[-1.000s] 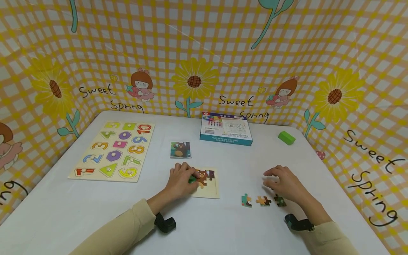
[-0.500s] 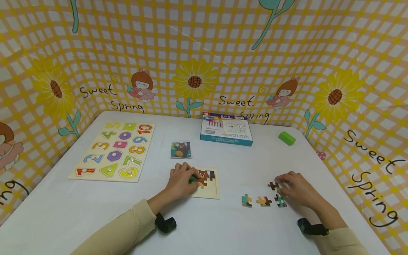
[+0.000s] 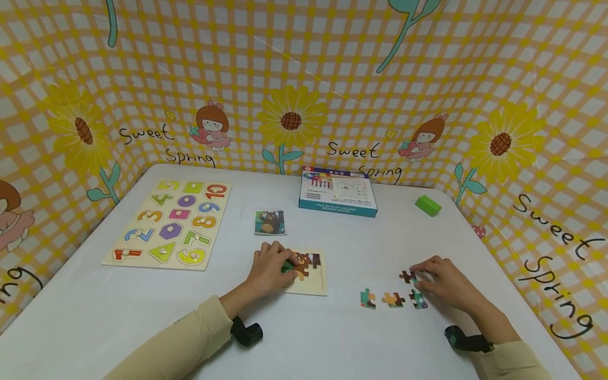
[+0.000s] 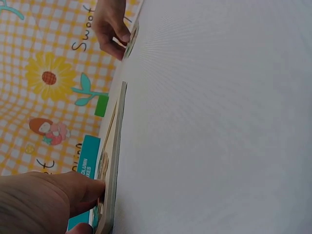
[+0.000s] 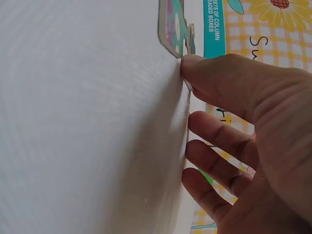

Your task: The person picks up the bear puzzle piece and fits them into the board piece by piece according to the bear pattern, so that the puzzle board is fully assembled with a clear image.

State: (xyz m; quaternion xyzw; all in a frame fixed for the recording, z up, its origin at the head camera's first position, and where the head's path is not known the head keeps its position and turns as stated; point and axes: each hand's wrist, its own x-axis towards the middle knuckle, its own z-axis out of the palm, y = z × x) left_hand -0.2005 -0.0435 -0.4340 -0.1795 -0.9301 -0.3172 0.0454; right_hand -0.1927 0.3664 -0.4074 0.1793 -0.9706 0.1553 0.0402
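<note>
In the head view my left hand [image 3: 271,269] rests on the left part of a shallow wooden puzzle board [image 3: 313,286], its fingertips on the bear jigsaw pieces [image 3: 302,262] lying in it. The hand hides the board's left side. My right hand [image 3: 444,282] pinches the right edge of a brown jigsaw piece [image 3: 407,276] flat on the table. Close below the thumb lies a green-and-dark piece [image 3: 419,299]. To its left are a tan-and-brown piece [image 3: 393,300] and a teal piece [image 3: 368,298]. In the right wrist view the other fingertips [image 5: 197,148] touch the table.
Behind the board lies a bear picture card [image 3: 269,222]. A number-and-shape peg board [image 3: 214,252] is at the left. At the back stand a flat teal-edged box [image 3: 337,206] and a green block [image 3: 428,206]. A patterned cloth [image 3: 237,63] encloses the table.
My right hand has drawn back to the right and slightly nearer, bringing the brown piece into view beside its fingertips. Over the last half second it barely moves. The left hand stays put.
</note>
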